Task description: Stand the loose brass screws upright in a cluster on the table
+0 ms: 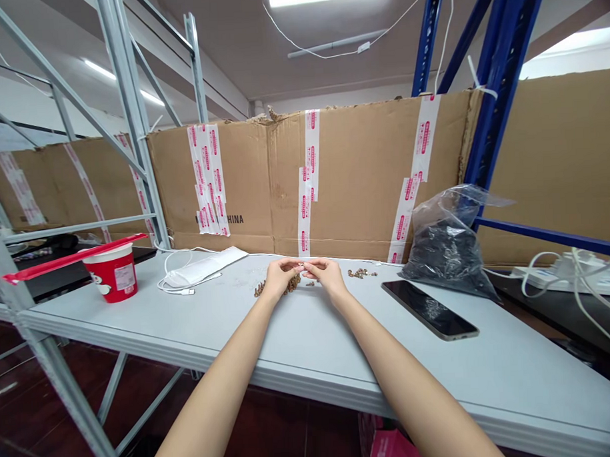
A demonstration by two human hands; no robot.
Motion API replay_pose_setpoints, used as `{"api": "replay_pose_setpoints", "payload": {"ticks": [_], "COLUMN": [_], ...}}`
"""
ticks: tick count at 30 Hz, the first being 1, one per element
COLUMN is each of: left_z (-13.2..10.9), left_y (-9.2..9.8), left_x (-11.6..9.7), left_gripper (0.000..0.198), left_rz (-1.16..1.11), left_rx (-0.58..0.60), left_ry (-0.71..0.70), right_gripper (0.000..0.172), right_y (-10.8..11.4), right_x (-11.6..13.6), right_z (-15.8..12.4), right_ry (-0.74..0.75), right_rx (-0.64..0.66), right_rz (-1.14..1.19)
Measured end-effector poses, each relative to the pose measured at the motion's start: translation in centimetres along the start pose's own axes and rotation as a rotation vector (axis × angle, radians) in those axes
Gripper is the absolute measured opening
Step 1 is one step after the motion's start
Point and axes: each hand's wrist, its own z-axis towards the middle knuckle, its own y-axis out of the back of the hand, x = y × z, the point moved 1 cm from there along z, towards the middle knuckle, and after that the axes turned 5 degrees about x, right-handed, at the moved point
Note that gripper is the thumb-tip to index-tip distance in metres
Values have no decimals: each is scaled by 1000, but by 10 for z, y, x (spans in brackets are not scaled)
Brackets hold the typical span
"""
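Note:
My left hand (280,276) and my right hand (326,274) meet over the middle of the grey table (218,325). Fingertips of both are pinched together around something tiny that I cannot make out. Behind and beside my left hand lies a heap of small brown-gold pieces (291,284), partly hidden by the hand. Between the hands, one or two such pieces (311,283) rest on the tabletop. To the right of my right hand is a smaller scatter of similar gold-coloured pieces (360,273). Their exact kind is too small to tell.
A black phone (430,309) lies at the right, before a clear plastic bag of dark contents (448,250). At the left stand a red and white cup (111,272) and a white cable (180,291). A taped cardboard wall (248,184) closes off the back.

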Motion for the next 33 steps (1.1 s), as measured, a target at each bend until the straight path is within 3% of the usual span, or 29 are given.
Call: {"api": "replay_pose_setpoints", "payload": {"ticks": [18,27,33], "left_z": [-2,-2,-1], "left_y": [-1,-2,1], "left_x": [-2,-5,-8], "left_gripper": [22,20,22], "left_rz": [67,170,178], "left_rx": [31,-37,-74], "left_ry": [-54,-73,-85], "right_gripper": [19,25,28], "right_y": [0,-1,1], "right_x": [5,7,13], "right_z": [-6,-6,-10], "right_ry": [-5,22,-21], "right_rx": [-44,-34,42], "right_rz": [-106,-162,-163]}}
